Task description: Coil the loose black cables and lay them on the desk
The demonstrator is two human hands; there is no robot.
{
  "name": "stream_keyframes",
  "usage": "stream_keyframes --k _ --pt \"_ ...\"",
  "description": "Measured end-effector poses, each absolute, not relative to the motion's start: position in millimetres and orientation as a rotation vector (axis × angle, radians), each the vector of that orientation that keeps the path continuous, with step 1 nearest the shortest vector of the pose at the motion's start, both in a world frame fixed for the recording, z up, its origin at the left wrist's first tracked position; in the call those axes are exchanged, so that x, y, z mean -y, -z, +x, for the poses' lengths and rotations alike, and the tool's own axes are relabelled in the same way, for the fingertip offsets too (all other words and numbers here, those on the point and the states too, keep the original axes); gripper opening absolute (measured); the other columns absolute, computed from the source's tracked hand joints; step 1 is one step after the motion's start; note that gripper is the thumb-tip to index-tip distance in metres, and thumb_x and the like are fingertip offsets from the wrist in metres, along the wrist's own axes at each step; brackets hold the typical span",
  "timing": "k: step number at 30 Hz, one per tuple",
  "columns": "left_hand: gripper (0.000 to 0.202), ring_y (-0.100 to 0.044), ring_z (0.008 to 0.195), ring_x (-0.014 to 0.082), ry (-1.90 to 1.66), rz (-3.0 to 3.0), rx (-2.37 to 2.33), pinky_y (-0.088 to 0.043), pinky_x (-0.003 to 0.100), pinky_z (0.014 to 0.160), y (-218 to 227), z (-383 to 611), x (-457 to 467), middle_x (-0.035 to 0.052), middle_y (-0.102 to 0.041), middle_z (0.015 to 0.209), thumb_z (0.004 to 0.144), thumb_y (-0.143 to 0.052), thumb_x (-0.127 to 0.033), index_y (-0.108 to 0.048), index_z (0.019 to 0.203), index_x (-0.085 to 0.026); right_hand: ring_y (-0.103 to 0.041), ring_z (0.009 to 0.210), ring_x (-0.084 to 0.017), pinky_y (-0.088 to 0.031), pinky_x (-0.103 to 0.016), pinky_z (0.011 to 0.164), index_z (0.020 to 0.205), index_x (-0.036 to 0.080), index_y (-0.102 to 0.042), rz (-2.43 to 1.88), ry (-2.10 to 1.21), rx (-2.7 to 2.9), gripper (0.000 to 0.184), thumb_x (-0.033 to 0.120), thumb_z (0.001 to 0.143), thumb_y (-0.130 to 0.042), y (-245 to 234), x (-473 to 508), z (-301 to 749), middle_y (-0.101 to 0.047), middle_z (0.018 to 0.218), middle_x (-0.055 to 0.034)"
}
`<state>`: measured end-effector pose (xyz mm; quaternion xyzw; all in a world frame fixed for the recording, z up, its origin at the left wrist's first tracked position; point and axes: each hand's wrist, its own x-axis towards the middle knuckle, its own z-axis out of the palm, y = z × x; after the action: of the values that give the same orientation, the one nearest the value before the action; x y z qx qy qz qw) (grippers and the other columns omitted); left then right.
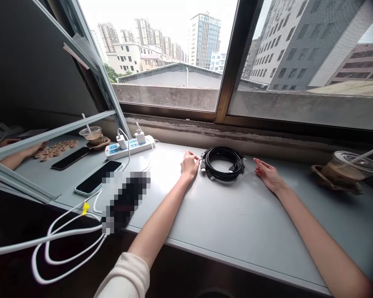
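Grey tabletop (236, 219) by a window (226, 97), black cable coil (225, 177) between left hand (190, 165), grip unclear, and half-uncurled right hand (270, 175).

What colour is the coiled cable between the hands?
The coiled cable is black, in the head view.

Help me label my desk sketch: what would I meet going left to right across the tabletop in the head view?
Brown pieces, drink cup, power strip, left hand, coiled black cables, right hand, second drink cup.
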<state>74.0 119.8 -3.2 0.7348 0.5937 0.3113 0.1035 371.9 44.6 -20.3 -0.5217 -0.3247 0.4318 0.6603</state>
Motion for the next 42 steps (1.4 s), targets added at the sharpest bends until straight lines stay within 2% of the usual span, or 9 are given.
stream_keyframes --k 8,17,21,24,27,33,37,42 --pt "0.015 -0.055 0.094 0.0173 -0.924 2.15 -1.75 -0.046 0.025 0.067 3 74 -120 0.0048 -0.05 0.104 0.08 -0.059 -0.03 -0.067 0.075 -0.019 -0.049 0.058 -0.006 -0.044 -0.019 0.054 0.083 0.012 -0.06 -1.146 -0.989 0.725 0.011 0.022 0.082 -0.061 20 -44 371 -0.054 0.07 0.0027" --pt "0.015 -0.055 0.095 0.0178 -0.96 2.123 -1.761 -0.046 0.025 0.067 2 74 -121 0.0049 -0.05 0.106 0.079 -0.063 -0.034 -0.067 0.08 -0.02 -0.051 0.06 -0.006 -0.046 -0.02 0.055 0.083 0.013 -0.057 -1.134 -0.989 0.717 0.018 0.029 0.088 -0.054 19 -45 371 -0.057 0.078 0.0" --pt "0.013 -0.056 0.092 0.0166 -0.959 2.15 -1.742 -0.045 0.024 0.064 3 72 -122 0.0037 -0.053 0.103 0.08 -0.062 -0.031 -0.069 0.081 -0.021 -0.049 0.056 -0.005 -0.045 -0.019 0.053 0.085 0.014 -0.062 -1.154 -0.966 0.714 0.019 0.032 0.08 -0.064 20 -47 370 -0.061 0.082 -0.0006" --pt "0.016 -0.056 0.092 0.0164 -0.963 2.161 -1.741 -0.044 0.024 0.063 4 72 -123 0.0042 -0.054 0.104 0.084 -0.056 -0.03 -0.069 0.084 -0.021 -0.048 0.056 -0.006 -0.046 -0.02 0.051 0.087 0.016 -0.067 -1.192 -0.937 0.742 0.031 0.035 0.064 -0.076 22 -48 368 -0.064 0.085 -0.0012" --pt "0.022 -0.056 0.091 0.0166 -0.969 2.156 -1.754 -0.044 0.025 0.064 5 72 -123 0.0053 -0.053 0.105 0.088 -0.049 -0.031 -0.069 0.088 -0.021 -0.049 0.057 -0.007 -0.047 -0.02 0.051 0.086 0.019 -0.071 -1.243 -0.906 0.79 0.04 0.041 0.054 -0.08 24 -49 366 -0.064 0.081 -0.0012" --pt "0.032 -0.056 0.09 0.0171 -0.981 2.134 -1.776 -0.045 0.025 0.068 4 74 -123 0.0073 -0.054 0.107 0.091 -0.039 -0.032 -0.068 0.093 -0.018 -0.051 0.057 -0.009 -0.046 -0.021 0.052 0.092 0.018 -0.072 -1.361 -0.814 0.922 0.05 0.051 0.055 -0.075 28 -50 363 -0.063 0.073 -0.0033" --pt "0.033 -0.057 0.091 0.0171 -0.994 2.122 -1.776 -0.044 0.025 0.066 3 73 -124 0.0077 -0.055 0.108 0.091 -0.038 -0.032 -0.069 0.094 -0.019 -0.053 0.061 -0.012 -0.047 -0.025 0.055 0.092 0.016 -0.072 -1.451 -0.678 1.032 0.053 0.057 0.058 -0.069 29 -51 363 -0.065 0.084 -0.0063" --pt "0.031 -0.058 0.087 0.0165 -1.012 2.12 -1.753 -0.044 0.025 0.065 2 70 -123 0.0063 -0.055 0.107 0.089 -0.043 -0.034 -0.071 0.091 -0.021 -0.054 0.068 -0.016 -0.045 -0.03 0.063 0.077 0.018 -0.072 -1.637 -0.349 1.152 0.042 0.055 0.057 -0.067 25 -46 371 -0.062 0.096 -0.0079"
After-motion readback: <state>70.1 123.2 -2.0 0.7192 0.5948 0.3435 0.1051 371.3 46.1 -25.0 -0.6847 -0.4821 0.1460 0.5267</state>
